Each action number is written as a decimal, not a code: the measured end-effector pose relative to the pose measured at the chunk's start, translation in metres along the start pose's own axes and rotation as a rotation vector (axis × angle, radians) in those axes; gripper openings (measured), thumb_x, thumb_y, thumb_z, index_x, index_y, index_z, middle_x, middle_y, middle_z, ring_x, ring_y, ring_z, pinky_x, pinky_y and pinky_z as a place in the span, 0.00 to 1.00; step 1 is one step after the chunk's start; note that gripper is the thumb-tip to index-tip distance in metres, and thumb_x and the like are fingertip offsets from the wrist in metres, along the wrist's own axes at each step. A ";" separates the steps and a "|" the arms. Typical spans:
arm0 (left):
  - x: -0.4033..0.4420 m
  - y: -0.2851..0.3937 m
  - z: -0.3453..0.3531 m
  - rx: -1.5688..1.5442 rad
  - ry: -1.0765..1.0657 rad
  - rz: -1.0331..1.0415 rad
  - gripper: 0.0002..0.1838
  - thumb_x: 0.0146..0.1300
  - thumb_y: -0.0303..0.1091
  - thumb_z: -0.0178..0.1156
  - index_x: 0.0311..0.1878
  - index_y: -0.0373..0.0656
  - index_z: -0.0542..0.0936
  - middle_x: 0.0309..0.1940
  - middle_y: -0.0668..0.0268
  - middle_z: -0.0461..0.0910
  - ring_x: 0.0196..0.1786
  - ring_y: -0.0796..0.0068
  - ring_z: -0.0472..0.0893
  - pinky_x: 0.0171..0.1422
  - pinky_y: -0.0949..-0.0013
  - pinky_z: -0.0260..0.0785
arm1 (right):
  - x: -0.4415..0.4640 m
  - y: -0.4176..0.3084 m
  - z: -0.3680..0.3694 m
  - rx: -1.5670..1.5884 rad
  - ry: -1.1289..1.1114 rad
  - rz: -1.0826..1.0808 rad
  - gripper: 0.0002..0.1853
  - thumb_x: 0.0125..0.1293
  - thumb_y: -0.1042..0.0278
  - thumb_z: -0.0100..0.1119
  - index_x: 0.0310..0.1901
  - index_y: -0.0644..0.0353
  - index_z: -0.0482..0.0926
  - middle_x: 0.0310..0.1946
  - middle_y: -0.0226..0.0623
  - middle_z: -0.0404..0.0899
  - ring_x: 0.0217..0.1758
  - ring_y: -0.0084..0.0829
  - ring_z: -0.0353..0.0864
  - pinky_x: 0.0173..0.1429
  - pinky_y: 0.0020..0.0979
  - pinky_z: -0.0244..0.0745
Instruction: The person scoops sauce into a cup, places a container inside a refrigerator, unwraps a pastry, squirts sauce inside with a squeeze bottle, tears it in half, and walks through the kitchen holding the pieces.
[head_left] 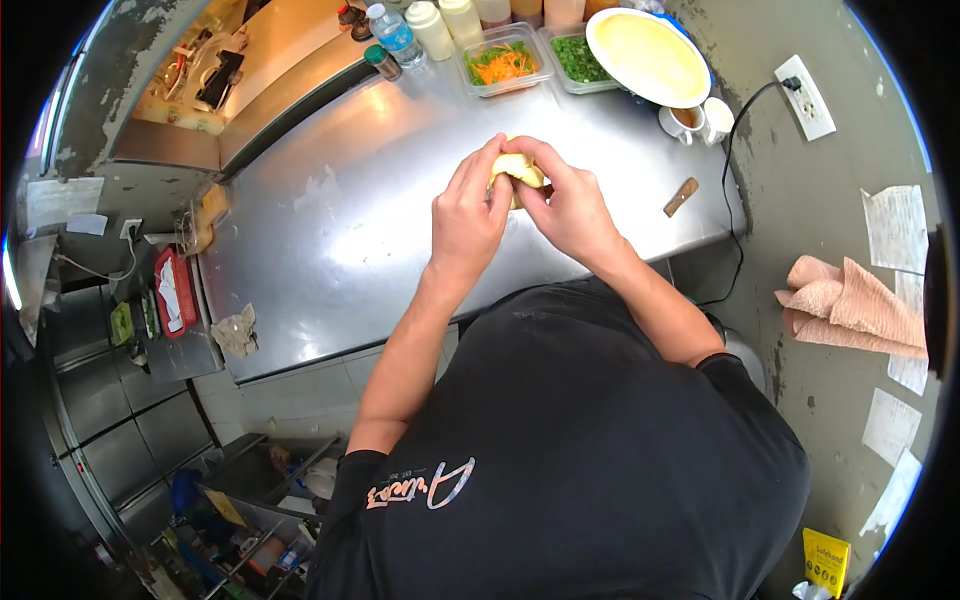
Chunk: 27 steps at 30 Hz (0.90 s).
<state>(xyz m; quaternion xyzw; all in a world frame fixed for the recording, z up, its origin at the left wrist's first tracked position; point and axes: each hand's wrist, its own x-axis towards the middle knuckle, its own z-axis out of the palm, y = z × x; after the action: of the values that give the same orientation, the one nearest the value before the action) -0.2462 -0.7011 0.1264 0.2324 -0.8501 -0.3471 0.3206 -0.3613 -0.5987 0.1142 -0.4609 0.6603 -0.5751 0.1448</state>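
Above the steel counter, both hands meet around a pale yellow-green piece of food (pixel 517 165), perhaps avocado. Its exact kind is hard to make out because the fingers cover much of it. My left hand (pixel 468 215) grips it from the left, thumb and fingers closed on its side. From the right, my right hand (pixel 572 208) holds the same piece, its index finger curled over the top and its thumb low. To the right on the counter lies a wooden-handled tool (pixel 681 197); any blade cannot be told from the shiny metal.
Along the back stand a tub of greens and shredded carrot (pixel 503 66), a tub of chopped greens (pixel 577 60), a large oval dish (pixel 650 58), a cup (pixel 683 122), squeeze bottles (pixel 430 30) and a water bottle (pixel 396 38). A power cord (pixel 737 150) hangs over the right edge.
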 end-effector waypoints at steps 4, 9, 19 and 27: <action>0.003 0.002 0.007 -0.011 0.005 -0.049 0.21 0.67 0.24 0.60 0.64 0.35 0.80 0.49 0.46 0.86 0.48 0.50 0.88 0.51 0.62 0.80 | 0.002 0.002 -0.004 -0.034 0.022 -0.002 0.24 0.64 0.82 0.63 0.62 0.60 0.77 0.41 0.51 0.87 0.37 0.45 0.90 0.40 0.36 0.84; 0.003 -0.007 0.010 -0.271 -0.153 -0.297 0.23 0.68 0.21 0.58 0.67 0.34 0.78 0.47 0.55 0.87 0.46 0.69 0.87 0.51 0.67 0.79 | 0.004 0.006 -0.007 -0.115 0.026 0.054 0.24 0.63 0.83 0.62 0.62 0.60 0.78 0.43 0.50 0.87 0.40 0.48 0.90 0.43 0.38 0.84; -0.010 -0.032 0.025 -0.538 0.017 -0.388 0.24 0.66 0.15 0.54 0.66 0.32 0.77 0.52 0.61 0.84 0.48 0.77 0.84 0.53 0.74 0.79 | -0.003 -0.004 0.002 -0.140 -0.050 -0.084 0.25 0.60 0.86 0.60 0.61 0.60 0.78 0.55 0.49 0.83 0.51 0.52 0.86 0.50 0.43 0.85; -0.008 -0.037 0.032 -0.780 -0.021 -0.543 0.23 0.65 0.14 0.54 0.64 0.31 0.78 0.48 0.61 0.85 0.47 0.72 0.85 0.51 0.71 0.80 | 0.009 0.008 -0.013 -0.135 -0.123 -0.085 0.25 0.60 0.85 0.60 0.60 0.58 0.78 0.46 0.47 0.87 0.46 0.52 0.87 0.50 0.43 0.84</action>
<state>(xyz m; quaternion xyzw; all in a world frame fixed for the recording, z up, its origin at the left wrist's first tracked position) -0.2570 -0.7054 0.0782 0.3049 -0.5682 -0.7138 0.2732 -0.3787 -0.5984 0.1141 -0.5316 0.6671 -0.5056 0.1293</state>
